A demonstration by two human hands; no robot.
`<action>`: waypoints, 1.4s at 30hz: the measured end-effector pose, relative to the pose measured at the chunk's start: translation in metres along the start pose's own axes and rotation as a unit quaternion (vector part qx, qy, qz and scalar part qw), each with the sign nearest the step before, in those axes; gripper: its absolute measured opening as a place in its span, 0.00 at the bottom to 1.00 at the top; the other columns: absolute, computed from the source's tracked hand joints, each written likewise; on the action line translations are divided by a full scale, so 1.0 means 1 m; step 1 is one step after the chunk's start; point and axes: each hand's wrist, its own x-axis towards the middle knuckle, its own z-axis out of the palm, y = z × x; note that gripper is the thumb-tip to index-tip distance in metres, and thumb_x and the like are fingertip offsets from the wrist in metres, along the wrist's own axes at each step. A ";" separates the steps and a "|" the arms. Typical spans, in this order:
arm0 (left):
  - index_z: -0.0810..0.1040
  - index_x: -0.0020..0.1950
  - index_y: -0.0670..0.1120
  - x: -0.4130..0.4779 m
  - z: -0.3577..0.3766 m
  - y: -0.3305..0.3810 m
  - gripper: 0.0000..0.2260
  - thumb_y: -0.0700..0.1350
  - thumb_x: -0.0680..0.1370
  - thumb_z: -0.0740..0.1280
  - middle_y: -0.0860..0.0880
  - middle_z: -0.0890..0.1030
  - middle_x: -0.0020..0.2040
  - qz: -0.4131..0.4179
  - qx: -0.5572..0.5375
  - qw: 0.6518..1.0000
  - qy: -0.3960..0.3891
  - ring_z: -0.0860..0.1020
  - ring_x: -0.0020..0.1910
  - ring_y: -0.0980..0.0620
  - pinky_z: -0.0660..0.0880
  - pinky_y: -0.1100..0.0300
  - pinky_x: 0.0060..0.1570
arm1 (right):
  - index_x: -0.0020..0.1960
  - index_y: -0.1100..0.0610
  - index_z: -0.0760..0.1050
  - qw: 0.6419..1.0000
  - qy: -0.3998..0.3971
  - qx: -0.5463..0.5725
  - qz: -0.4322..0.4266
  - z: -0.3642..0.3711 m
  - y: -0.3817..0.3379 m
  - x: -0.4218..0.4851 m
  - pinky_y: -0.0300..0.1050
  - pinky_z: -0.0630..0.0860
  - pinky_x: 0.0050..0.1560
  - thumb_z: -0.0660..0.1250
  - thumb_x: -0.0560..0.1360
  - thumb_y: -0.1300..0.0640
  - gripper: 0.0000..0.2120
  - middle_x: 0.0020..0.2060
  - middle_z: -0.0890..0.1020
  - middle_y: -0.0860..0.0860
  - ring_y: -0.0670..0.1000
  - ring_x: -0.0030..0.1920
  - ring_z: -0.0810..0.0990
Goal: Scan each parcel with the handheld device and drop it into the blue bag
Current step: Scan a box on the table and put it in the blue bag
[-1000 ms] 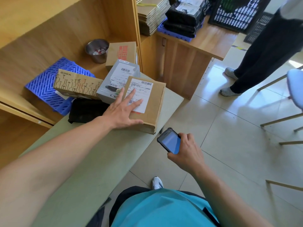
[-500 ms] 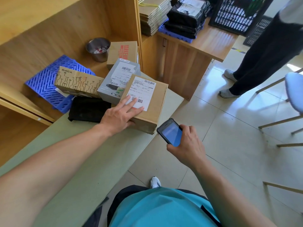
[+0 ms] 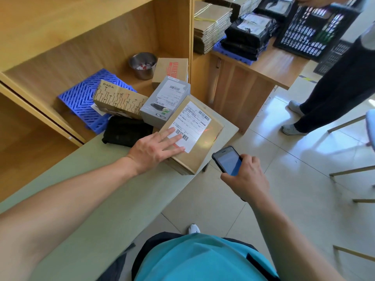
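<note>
Now our left hand (image 3: 154, 148) lies flat, fingers straight, on the brown parcel (image 3: 203, 153) at the corner of the table (image 3: 113, 199), while our right hand (image 3: 246, 179) grips the handheld device (image 3: 227, 160) just beside it.

1. We cannot read the shipping label (image 3: 194, 118) on the brown parcel (image 3: 203, 151): the print is too small, and the left grip (image 3: 151, 148) covers its near corner.
2. The right grip (image 3: 246, 179) hides the lower half of the handheld device (image 3: 227, 159); its screen shows us only blue glare.
3. The black pouch (image 3: 125, 131) is partly hidden by the patterned box (image 3: 119, 100) and the grey box (image 3: 166, 100).
4. We cannot tell what fills the steel cup (image 3: 143, 64).
5. The frame's edge cuts off a standing person (image 3: 334, 88) above the legs, and a blue chair (image 3: 371, 126).
</note>
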 end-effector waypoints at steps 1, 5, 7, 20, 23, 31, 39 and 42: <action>0.76 0.73 0.55 -0.004 -0.003 0.002 0.24 0.33 0.83 0.63 0.46 0.75 0.74 0.000 -0.001 1.000 0.005 0.70 0.76 0.41 0.80 0.47 0.58 | 0.67 0.51 0.65 1.000 -0.002 0.000 0.000 0.002 -0.001 -0.003 0.55 0.82 0.44 0.71 0.67 0.39 0.35 0.52 0.66 0.48 0.54 0.50 0.73; 0.77 0.73 0.55 -0.023 -0.011 0.006 0.21 0.36 0.84 0.65 0.46 0.76 0.74 0.000 -0.002 1.000 0.027 0.70 0.76 0.41 0.79 0.46 0.61 | 0.68 0.51 0.64 1.000 0.009 0.006 -0.015 0.008 -0.010 -0.014 0.54 0.82 0.44 0.70 0.67 0.39 0.35 0.52 0.66 0.47 0.54 0.51 0.73; 0.76 0.74 0.55 -0.040 -0.018 0.006 0.21 0.36 0.84 0.64 0.45 0.75 0.74 -0.004 0.004 1.000 0.027 0.70 0.76 0.41 0.78 0.45 0.62 | 0.69 0.51 0.64 0.999 0.020 0.011 -0.032 0.010 -0.021 -0.020 0.52 0.79 0.45 0.71 0.68 0.39 0.35 0.53 0.66 0.48 0.53 0.52 0.72; 0.73 0.76 0.55 -0.196 -0.080 -0.004 0.26 0.38 0.81 0.69 0.45 0.71 0.77 -0.116 0.013 0.991 -0.062 0.67 0.78 0.40 0.81 0.47 0.53 | 0.70 0.52 0.63 0.993 -0.033 -0.028 -0.111 0.060 -0.108 -0.082 0.57 0.81 0.50 0.73 0.67 0.39 0.38 0.54 0.65 0.48 0.53 0.54 0.72; 0.76 0.74 0.56 -0.250 -0.095 -0.002 0.23 0.35 0.82 0.64 0.47 0.74 0.75 -0.169 0.032 0.983 -0.062 0.70 0.76 0.42 0.80 0.50 0.55 | 0.71 0.51 0.63 0.986 -0.049 -0.043 -0.156 0.083 -0.138 -0.104 0.56 0.82 0.47 0.72 0.66 0.38 0.39 0.53 0.65 0.47 0.53 0.53 0.71; 0.76 0.74 0.55 -0.408 -0.149 0.028 0.29 0.43 0.73 0.76 0.49 0.76 0.73 -0.328 0.039 0.933 -0.140 0.71 0.76 0.42 0.82 0.50 0.52 | 0.70 0.52 0.63 0.945 -0.114 -0.081 -0.295 0.150 -0.230 -0.171 0.55 0.82 0.45 0.75 0.66 0.40 0.39 0.53 0.64 0.47 0.52 0.51 0.71; 0.72 0.76 0.53 -0.555 -0.219 0.094 0.30 0.52 0.75 0.77 0.52 0.71 0.77 -0.607 0.067 0.778 -0.147 0.59 0.81 0.49 0.83 0.41 0.47 | 0.71 0.52 0.63 0.889 -0.176 -0.132 -0.401 0.212 -0.299 -0.247 0.56 0.81 0.49 0.72 0.66 0.39 0.39 0.53 0.64 0.47 0.55 0.51 0.76; 0.75 0.74 0.52 -0.598 -0.244 0.121 0.30 0.51 0.73 0.78 0.52 0.74 0.75 -0.667 0.076 0.729 -0.134 0.60 0.80 0.52 0.83 0.43 0.45 | 0.71 0.51 0.64 0.871 -0.197 -0.140 -0.427 0.232 -0.315 -0.273 0.56 0.81 0.48 0.72 0.65 0.40 0.39 0.53 0.65 0.47 0.56 0.51 0.77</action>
